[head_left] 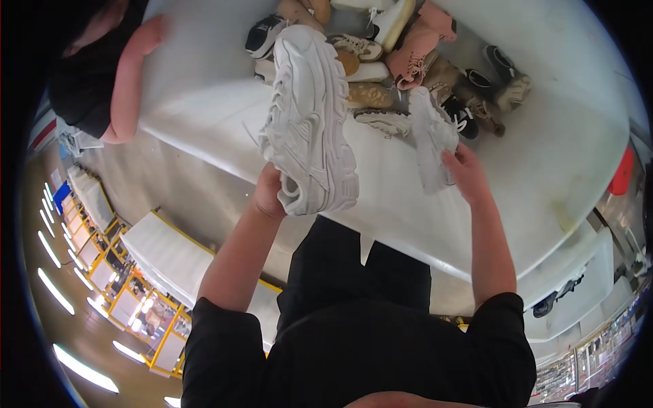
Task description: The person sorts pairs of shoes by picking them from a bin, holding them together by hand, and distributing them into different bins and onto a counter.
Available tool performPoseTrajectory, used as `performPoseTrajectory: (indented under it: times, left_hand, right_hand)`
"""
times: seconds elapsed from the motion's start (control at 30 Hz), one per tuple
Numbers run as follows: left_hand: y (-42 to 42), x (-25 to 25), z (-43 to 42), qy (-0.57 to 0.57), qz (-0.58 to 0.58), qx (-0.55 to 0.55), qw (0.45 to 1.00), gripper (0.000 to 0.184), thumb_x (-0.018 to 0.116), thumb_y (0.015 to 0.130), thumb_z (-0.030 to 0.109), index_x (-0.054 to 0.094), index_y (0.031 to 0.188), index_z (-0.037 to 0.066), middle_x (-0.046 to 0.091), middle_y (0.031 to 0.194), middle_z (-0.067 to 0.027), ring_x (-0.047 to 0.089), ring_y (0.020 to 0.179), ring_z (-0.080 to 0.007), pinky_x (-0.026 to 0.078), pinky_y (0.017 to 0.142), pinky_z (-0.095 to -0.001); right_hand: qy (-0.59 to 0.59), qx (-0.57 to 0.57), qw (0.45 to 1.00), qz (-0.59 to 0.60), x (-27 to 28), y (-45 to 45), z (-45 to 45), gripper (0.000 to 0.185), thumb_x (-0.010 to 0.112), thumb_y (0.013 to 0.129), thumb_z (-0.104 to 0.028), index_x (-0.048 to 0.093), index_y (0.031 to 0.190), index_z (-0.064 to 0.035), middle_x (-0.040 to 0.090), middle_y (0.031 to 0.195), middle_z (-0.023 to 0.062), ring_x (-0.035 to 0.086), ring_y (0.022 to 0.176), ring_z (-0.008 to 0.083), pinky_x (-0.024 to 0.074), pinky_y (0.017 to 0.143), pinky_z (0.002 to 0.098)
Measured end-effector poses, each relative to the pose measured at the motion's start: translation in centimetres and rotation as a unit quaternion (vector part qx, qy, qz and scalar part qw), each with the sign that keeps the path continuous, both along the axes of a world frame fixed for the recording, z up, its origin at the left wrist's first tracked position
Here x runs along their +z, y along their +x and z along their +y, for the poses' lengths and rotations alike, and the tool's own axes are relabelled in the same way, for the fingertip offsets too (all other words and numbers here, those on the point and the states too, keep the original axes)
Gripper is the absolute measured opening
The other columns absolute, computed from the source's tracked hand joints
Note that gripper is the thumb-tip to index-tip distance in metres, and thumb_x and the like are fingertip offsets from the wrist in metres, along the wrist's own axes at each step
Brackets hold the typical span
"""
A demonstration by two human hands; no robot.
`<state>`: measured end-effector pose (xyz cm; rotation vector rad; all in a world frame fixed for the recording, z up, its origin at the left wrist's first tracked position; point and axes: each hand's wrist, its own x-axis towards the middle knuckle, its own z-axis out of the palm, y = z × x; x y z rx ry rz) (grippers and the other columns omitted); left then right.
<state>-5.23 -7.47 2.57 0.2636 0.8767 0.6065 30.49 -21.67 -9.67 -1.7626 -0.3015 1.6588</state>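
A chunky white sneaker (306,122) is raised close to the camera, toe pointing up and its side facing me. My left hand (270,187) is closed around its heel end, and most of the fingers are hidden behind the shoe. My right hand (466,173) grips a second white sneaker (430,136) by its lower end, over the table and lower than the first. That shoe looks slightly blurred. Just beyond it lie a black shoe with white laces (459,115) and a white-and-grey sneaker (384,122).
Mixed shoes are piled on the white table (408,217), among them a pink high-top boot (418,47) and a black sneaker (265,35). Another person's arm (129,81) rests at the table's left edge. White-topped, yellow-framed carts (166,248) stand on the left.
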Motion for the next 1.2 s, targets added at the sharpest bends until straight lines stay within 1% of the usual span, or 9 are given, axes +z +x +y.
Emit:
performPoseTrajectory:
  times: [0.07, 0.13, 0.2, 0.23, 0.4, 0.67, 0.77, 0.93, 1.2]
  left_hand:
    - [-2.3, 3.0, -0.6, 0.064, 0.040, -0.031, 0.997, 0.059, 0.059, 0.097, 0.019, 0.041, 0.152, 0.006, 0.058, 0.139, -0.0124, 0.056, 0.131, -0.0299, 0.048, 0.108, -0.0448]
    - [-1.7, 7.8, -1.0, 0.058, 0.122, -0.039, 0.990, 0.065, 0.060, 0.096, 0.013, 0.035, 0.155, 0.005, 0.054, 0.142, -0.0109, 0.052, 0.133, -0.0259, 0.045, 0.110, -0.0403]
    - [-1.4, 13.2, -2.3, 0.306, 0.233, -0.044, 0.922, 0.072, 0.062, 0.095, 0.006, 0.027, 0.158, 0.003, 0.045, 0.150, -0.0112, 0.046, 0.138, -0.0227, 0.039, 0.113, -0.0371]
    - [-2.4, 15.0, -3.2, 0.289, 0.222, -0.039, 0.930, 0.084, 0.064, 0.093, -0.002, 0.015, 0.161, 0.004, 0.038, 0.156, -0.0114, 0.040, 0.142, -0.0211, 0.034, 0.116, -0.0359]
    - [-4.7, 21.3, -7.6, 0.358, 0.179, 0.008, 0.916, 0.102, 0.068, 0.087, -0.009, 0.001, 0.163, 0.006, 0.034, 0.158, -0.0133, 0.041, 0.142, -0.0227, 0.035, 0.116, -0.0372]
    - [-7.2, 28.3, -12.0, 0.518, 0.165, 0.046, 0.838, 0.110, 0.073, 0.081, -0.007, -0.002, 0.161, 0.002, 0.030, 0.154, -0.0184, 0.041, 0.138, -0.0279, 0.035, 0.115, -0.0411]
    - [-7.8, 30.7, -12.6, 0.539, 0.090, 0.039, 0.837, 0.105, 0.071, 0.083, -0.005, 0.001, 0.161, 0.000, 0.031, 0.156, -0.0178, 0.039, 0.142, -0.0280, 0.027, 0.119, -0.0418]
    - [-9.0, 35.0, -11.2, 0.480, -0.045, 0.001, 0.876, 0.079, 0.064, 0.093, -0.004, 0.021, 0.159, -0.001, 0.036, 0.159, -0.0210, 0.037, 0.146, -0.0275, 0.032, 0.118, -0.0396]
    - [-8.3, 42.0, -10.9, 0.267, -0.042, 0.048, 0.962, 0.049, 0.054, 0.105, 0.024, 0.044, 0.145, -0.003, 0.050, 0.148, -0.0134, 0.049, 0.137, -0.0248, 0.040, 0.115, -0.0410]
  right_hand:
    - [0.081, 0.057, 0.991, -0.094, 5.1, -2.6, 0.0, 0.025, 0.066, 0.097, -0.020, 0.066, 0.113, -0.0013, 0.070, 0.091, 0.0055, 0.061, 0.081, 0.0116, 0.0480, 0.075, 0.0296]
    - [0.092, 0.084, 0.975, -0.185, 11.5, -6.2, 0.2, 0.023, 0.065, 0.096, -0.019, 0.065, 0.111, -0.0012, 0.069, 0.089, 0.0086, 0.062, 0.079, 0.0164, 0.0479, 0.074, 0.0312]
    - [0.102, 0.110, 0.949, -0.276, 18.6, -10.1, -0.1, 0.021, 0.065, 0.096, -0.018, 0.065, 0.108, -0.0011, 0.068, 0.087, 0.0117, 0.063, 0.077, 0.0211, 0.0478, 0.073, 0.0329]
    - [0.137, 0.100, 0.947, -0.274, 22.1, -12.1, -0.4, 0.021, 0.065, 0.095, -0.018, 0.065, 0.108, -0.0014, 0.067, 0.086, 0.0142, 0.063, 0.077, 0.0265, 0.0476, 0.072, 0.0351]
    - [0.369, 0.138, 0.841, -0.370, 32.9, -21.6, -2.8, 0.035, 0.074, 0.089, -0.023, 0.063, 0.112, -0.0011, 0.065, 0.095, 0.0152, 0.057, 0.088, 0.0345, 0.0468, 0.078, 0.0426]
    - [0.361, 0.094, 0.788, -0.489, 41.2, -27.8, -4.6, 0.046, 0.085, 0.077, -0.024, 0.062, 0.110, -0.0017, 0.065, 0.098, 0.0159, 0.055, 0.092, 0.0373, 0.0464, 0.080, 0.0458]
    - [0.313, 0.081, 0.791, -0.519, 44.0, -27.8, -5.3, 0.039, 0.081, 0.079, -0.019, 0.064, 0.112, -0.0041, 0.069, 0.099, 0.0106, 0.064, 0.090, 0.0259, 0.0465, 0.081, 0.0368]
    - [0.365, -0.046, 0.919, -0.141, 48.8, -24.3, -4.1, 0.044, 0.073, 0.088, -0.005, 0.061, 0.130, 0.0005, 0.067, 0.123, 0.0096, 0.064, 0.107, 0.0154, 0.0505, 0.095, 0.0305]
    - [0.237, 0.062, 0.958, -0.151, 56.9, -22.0, -1.7, 0.047, 0.062, 0.098, -0.033, 0.066, 0.125, 0.0042, 0.068, 0.117, 0.0105, 0.062, 0.106, 0.0158, 0.0476, 0.092, 0.0290]
